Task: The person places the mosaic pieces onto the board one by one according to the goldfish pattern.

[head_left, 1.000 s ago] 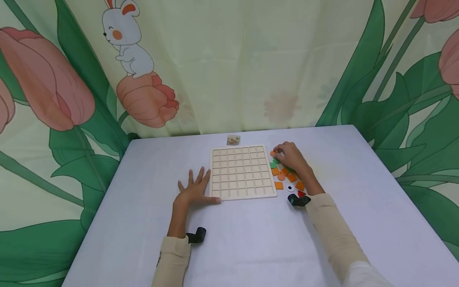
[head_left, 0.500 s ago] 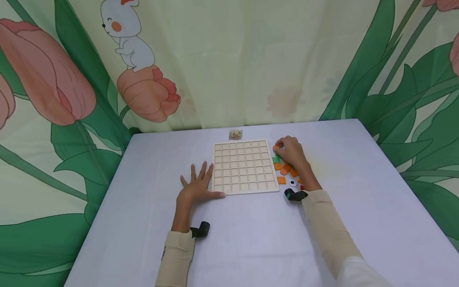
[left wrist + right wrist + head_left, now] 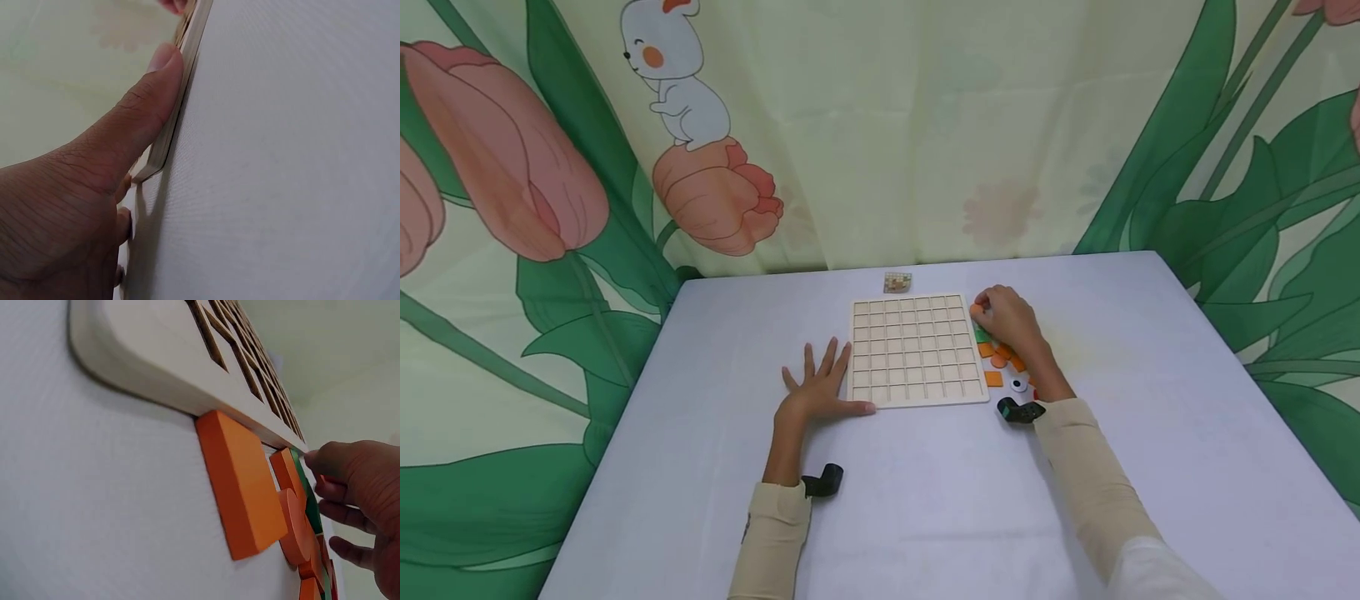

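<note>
A square wooden grid board [image 3: 919, 350] lies flat on the table with bare cells. My left hand [image 3: 812, 395] is spread at its near left corner, fingers straight along the left side and the thumb [image 3: 147, 103] against the near edge. Just past the board's right side, my right hand [image 3: 1011, 320] pinches a small round orange piece [image 3: 977, 309] between thumb and fingers. Under and beside that hand lie orange square tiles [image 3: 993, 379], a green tile [image 3: 981, 335], a light orange disc [image 3: 997, 361] and a white eye-like disc [image 3: 1017, 385]. A red piece is partly hidden by the wrist.
A small packet of patterned pieces [image 3: 897, 282] sits behind the board. The white-covered table [image 3: 925, 500] ends at a curtain [image 3: 880, 150] printed with tulips and a rabbit. One orange tile [image 3: 244, 487] touches the board's side in the right wrist view.
My right hand has taken hold of the round orange piece by the board's far right corner and drawn slightly away from the green tiles. The left hand stays at the board; the head view has shifted slightly.
</note>
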Motion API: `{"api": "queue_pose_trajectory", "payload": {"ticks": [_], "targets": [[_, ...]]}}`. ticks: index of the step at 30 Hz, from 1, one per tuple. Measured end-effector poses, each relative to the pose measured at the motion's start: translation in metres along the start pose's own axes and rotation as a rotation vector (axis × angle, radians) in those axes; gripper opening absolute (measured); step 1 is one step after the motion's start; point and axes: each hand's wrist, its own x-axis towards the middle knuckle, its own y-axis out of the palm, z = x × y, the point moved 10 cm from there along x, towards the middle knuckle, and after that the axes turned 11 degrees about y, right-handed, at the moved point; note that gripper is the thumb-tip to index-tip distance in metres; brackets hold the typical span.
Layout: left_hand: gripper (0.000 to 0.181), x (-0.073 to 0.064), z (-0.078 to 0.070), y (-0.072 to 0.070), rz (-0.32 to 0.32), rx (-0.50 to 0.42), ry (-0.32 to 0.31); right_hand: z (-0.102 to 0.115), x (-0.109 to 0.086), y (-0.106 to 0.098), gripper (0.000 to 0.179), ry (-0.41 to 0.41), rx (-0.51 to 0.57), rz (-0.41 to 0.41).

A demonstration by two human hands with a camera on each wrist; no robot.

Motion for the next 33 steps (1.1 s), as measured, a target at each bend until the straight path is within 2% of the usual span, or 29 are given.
{"api": "queue_pose_trajectory", "payload": {"ticks": [5, 11, 19, 28, 33], "targets": [[0.119, 0.000, -0.002, 0.000, -0.009, -0.004, 0.005, 0.008, -0.002, -0.004, 0.034, -0.028, -0.002, -0.017], [0.120, 0.000, 0.000, 0.000, -0.008, -0.003, 0.001, 0.034, -0.007, -0.001, 0.031, -0.179, 0.023, -0.017], [0.119, 0.003, 0.000, -0.001, -0.008, 0.006, 0.007, 0.075, -0.015, 0.021, 0.029, -0.282, 0.029, 0.107], [0.119, 0.001, 0.000, 0.000, 0.009, 0.014, 0.002, 0.119, -0.031, 0.044, 0.027, -0.419, 0.040, 0.146], [0.119, 0.002, 0.003, 0.002, 0.007, 0.008, 0.012, 0.141, -0.036, 0.058, 0.027, -0.464, 0.023, 0.171]]}}
